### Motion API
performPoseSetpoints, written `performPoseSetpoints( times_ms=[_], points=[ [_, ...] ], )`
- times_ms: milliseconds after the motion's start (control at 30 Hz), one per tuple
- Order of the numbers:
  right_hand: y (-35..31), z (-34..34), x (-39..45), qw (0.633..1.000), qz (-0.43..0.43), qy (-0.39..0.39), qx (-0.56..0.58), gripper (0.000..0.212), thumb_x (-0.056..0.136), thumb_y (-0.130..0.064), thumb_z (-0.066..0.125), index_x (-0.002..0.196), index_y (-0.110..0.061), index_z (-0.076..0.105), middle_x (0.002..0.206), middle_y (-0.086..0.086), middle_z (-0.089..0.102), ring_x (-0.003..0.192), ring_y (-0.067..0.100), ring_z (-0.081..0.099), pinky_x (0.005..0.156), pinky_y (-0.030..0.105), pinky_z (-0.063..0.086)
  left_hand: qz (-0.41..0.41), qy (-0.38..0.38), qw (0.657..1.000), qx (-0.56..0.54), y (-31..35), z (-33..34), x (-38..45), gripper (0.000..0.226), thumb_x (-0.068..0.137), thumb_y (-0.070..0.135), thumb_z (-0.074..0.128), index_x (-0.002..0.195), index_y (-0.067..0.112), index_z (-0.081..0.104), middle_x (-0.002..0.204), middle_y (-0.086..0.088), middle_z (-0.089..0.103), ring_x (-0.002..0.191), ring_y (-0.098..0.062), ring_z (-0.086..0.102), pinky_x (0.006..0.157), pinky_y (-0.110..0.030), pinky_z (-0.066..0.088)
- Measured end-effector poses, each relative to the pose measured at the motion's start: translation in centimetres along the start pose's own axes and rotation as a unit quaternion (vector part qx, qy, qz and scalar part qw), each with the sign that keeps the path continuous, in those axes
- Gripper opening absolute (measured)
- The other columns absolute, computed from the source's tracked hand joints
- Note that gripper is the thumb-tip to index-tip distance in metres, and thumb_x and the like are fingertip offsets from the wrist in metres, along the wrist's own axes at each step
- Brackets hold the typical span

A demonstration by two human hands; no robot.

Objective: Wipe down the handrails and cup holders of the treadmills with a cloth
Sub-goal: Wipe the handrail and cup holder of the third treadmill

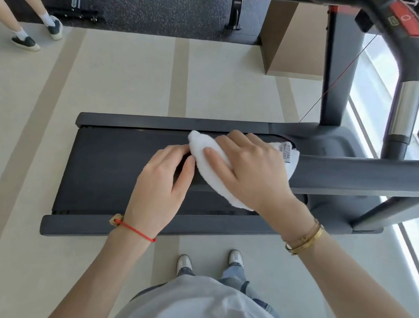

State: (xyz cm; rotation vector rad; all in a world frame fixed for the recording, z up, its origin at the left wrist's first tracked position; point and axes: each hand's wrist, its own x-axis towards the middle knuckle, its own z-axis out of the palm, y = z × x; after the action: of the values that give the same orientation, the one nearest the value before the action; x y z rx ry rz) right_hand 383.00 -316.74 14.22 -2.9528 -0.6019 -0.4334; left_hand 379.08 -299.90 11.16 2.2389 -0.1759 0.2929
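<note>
White terry cloth (212,170) sits wrapped over the end of the dark grey padded treadmill handrail (359,175); right hand (250,171) clamps it around the rail, left hand (162,182) just beside the cloth, fingertips pinching its edge, black running belt (116,166) below.

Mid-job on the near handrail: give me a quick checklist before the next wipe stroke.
1. Cloth wrapped over the handrail end: ok.
2. Right hand holding the cloth: ok.
3. Left hand at the cloth's edge; firm hold: cannot tell.
4. Rail stretch to the right unobstructed: ok.
5. Cup holders in view: not ok.
6. Cloth clean: cannot tell.
</note>
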Motion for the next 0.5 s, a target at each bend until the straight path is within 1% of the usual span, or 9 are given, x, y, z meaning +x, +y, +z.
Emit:
performPoseSetpoints(
  times_ms=[33,100,167,200,233,300,333,400,500],
  points=[
    [0.8,-0.2,-0.1,1.000,-0.006,-0.008,0.002,0.055,0.098,-0.054,0.020,0.083,-0.022,0.062,0.074,-0.005,0.056,0.068,0.018,0.051,0.055,0.029,0.027,0.002,-0.003,1.000,0.002,0.0,-0.1,0.1,0.025,0.102,0.021,0.045,0.114,0.011,0.064,0.107,0.005,0.065,0.101,-0.014,0.061,0.090,-0.036,0.051],
    [3.0,-0.7,-0.3,0.999,0.011,-0.034,-0.014,0.050,0.095,-0.051,0.018,0.077,-0.023,0.056,0.072,-0.005,0.052,0.068,0.019,0.051,0.052,0.031,0.027,0.006,-0.011,1.000,0.009,-0.1,-0.3,0.1,0.028,0.103,0.021,0.045,0.121,0.012,0.064,0.115,0.004,0.065,0.110,-0.014,0.060,0.097,-0.034,0.049],
    [4.5,-0.9,-0.5,0.995,0.079,-0.046,-0.025,0.043,0.095,-0.045,0.026,0.068,-0.017,0.046,0.064,-0.002,0.048,0.063,0.022,0.050,0.049,0.031,0.030,0.002,-0.015,1.000,0.009,0.0,-0.4,0.2,0.029,0.103,0.020,0.046,0.124,0.011,0.063,0.118,0.003,0.065,0.113,-0.013,0.059,0.099,-0.035,0.049],
    [4.5,-0.9,-0.5,0.993,0.105,-0.038,-0.027,0.043,0.095,-0.043,0.031,0.064,-0.015,0.044,0.061,-0.001,0.048,0.061,0.023,0.049,0.049,0.031,0.031,0.000,-0.015,1.000,0.009,0.0,-0.4,0.2,0.029,0.103,0.020,0.046,0.123,0.011,0.063,0.118,0.002,0.065,0.113,-0.014,0.059,0.098,-0.036,0.049],
    [4.0,-0.7,-0.4,0.993,0.113,-0.024,-0.037,0.044,0.096,-0.042,0.031,0.062,-0.015,0.043,0.060,-0.001,0.048,0.061,0.023,0.048,0.050,0.033,0.029,0.001,-0.014,1.000,0.008,0.0,-0.4,0.2,0.029,0.103,0.020,0.046,0.123,0.011,0.064,0.117,0.002,0.066,0.113,-0.015,0.060,0.098,-0.036,0.049],
    [2.0,-0.1,-0.4,0.995,0.096,0.014,-0.033,0.045,0.097,-0.041,0.031,0.061,-0.018,0.046,0.062,-0.003,0.051,0.061,0.023,0.047,0.054,0.034,0.024,0.004,-0.012,1.000,0.005,0.0,-0.3,0.2,0.029,0.103,0.020,0.045,0.122,0.010,0.064,0.116,0.001,0.065,0.111,-0.016,0.060,0.097,-0.037,0.049],
    [0.9,0.3,-0.3,0.995,0.084,0.044,-0.016,0.046,0.097,-0.042,0.033,0.062,-0.018,0.049,0.062,-0.002,0.052,0.060,0.023,0.046,0.055,0.032,0.024,0.006,-0.011,1.000,0.005,0.0,-0.3,0.2,0.028,0.103,0.020,0.045,0.121,0.010,0.064,0.115,0.002,0.065,0.110,-0.016,0.060,0.096,-0.036,0.049],
    [-0.2,0.9,-0.4,0.993,0.076,0.089,0.008,0.046,0.098,-0.042,0.038,0.063,-0.016,0.053,0.061,0.000,0.052,0.059,0.023,0.045,0.055,0.032,0.028,0.010,-0.009,1.000,0.003,0.0,-0.2,0.2,0.027,0.102,0.020,0.044,0.119,0.011,0.064,0.113,0.004,0.065,0.107,-0.014,0.060,0.095,-0.033,0.049],
    [1.3,0.9,-0.9,0.995,0.024,0.101,0.010,0.048,0.100,-0.044,0.035,0.071,-0.016,0.061,0.067,0.000,0.055,0.062,0.022,0.047,0.057,0.032,0.034,0.007,-0.009,1.000,0.001,0.0,-0.2,0.2,0.027,0.102,0.020,0.045,0.119,0.011,0.064,0.114,0.004,0.065,0.108,-0.014,0.060,0.096,-0.033,0.049]
  ],
)
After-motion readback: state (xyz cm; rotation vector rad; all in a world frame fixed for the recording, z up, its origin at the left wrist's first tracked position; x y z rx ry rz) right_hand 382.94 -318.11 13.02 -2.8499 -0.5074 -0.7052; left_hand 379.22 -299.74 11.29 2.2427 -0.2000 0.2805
